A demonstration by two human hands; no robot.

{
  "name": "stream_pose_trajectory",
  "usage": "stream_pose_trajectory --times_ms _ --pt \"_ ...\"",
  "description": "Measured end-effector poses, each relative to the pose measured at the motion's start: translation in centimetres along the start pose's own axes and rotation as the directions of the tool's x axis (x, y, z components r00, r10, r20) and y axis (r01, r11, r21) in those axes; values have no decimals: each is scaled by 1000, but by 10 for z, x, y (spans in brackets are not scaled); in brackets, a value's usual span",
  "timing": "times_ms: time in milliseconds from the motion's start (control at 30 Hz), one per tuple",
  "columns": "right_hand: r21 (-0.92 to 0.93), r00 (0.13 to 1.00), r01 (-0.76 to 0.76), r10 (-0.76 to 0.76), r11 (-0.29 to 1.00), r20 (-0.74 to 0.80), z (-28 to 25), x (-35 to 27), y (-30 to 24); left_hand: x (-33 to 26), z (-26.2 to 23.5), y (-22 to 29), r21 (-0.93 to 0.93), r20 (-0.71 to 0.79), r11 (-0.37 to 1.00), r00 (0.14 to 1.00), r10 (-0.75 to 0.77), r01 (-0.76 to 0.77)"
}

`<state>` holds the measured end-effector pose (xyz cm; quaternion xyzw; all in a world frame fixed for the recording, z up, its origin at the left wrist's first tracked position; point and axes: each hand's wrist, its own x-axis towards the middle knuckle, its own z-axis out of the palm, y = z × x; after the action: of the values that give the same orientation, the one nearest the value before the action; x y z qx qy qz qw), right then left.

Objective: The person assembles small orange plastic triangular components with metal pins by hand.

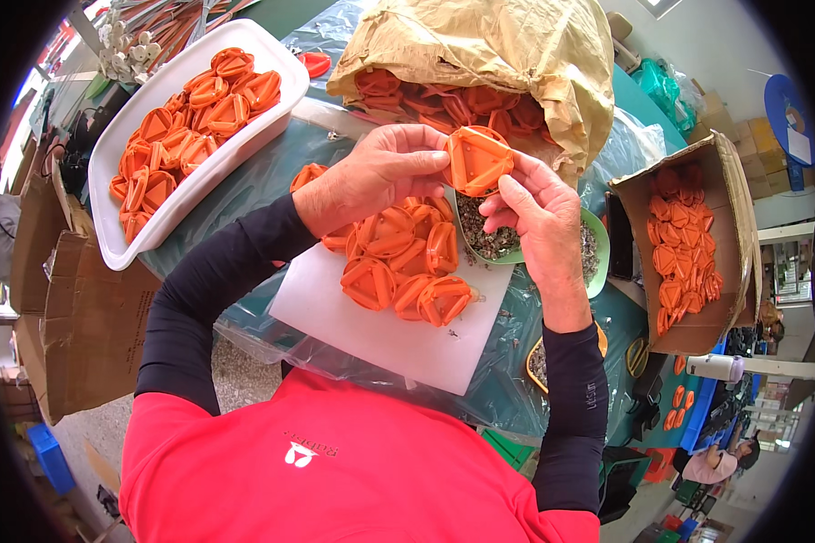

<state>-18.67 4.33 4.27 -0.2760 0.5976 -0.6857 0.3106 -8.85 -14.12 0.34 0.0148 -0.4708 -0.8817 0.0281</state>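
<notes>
My left hand [371, 176] and my right hand [534, 213] together hold one round orange plastic part [477, 160] with a raised triangle on its face, lifted above the table. Both sets of fingertips pinch its rim. Below it lies a pile of the same orange parts [403, 262] on a white board [371, 330]. A green dish [598, 244] with small dark metal bits sits just under my right hand.
A white tray [118, 244] with several orange parts stands at the left. A tan sack [480, 45] spills more parts at the back. A cardboard box [733, 199] of parts stands at the right, brown cartons [81, 335] at the left.
</notes>
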Motion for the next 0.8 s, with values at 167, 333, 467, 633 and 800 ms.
stream_pose_trajectory --times_ms 167,333,467,633,800 --pt "8 1000 24 -24 1000 17 0 0 1 -4 4 2 36 -24 999 1000 20 -19" --pt "-50 1000 16 -16 999 8 -5 -1 7 -7 9 2 163 -49 984 995 85 -76" --pt "-73 1000 20 -20 997 0 -4 -1 7 -9 10 5 223 -26 970 995 100 -92" --pt "-96 1000 30 -30 995 2 -2 0 8 -9 8 4 205 -34 976 996 81 -72" --pt "-98 1000 28 -28 995 6 -2 1 8 -6 0 -2 97 -25 995 999 34 -31"
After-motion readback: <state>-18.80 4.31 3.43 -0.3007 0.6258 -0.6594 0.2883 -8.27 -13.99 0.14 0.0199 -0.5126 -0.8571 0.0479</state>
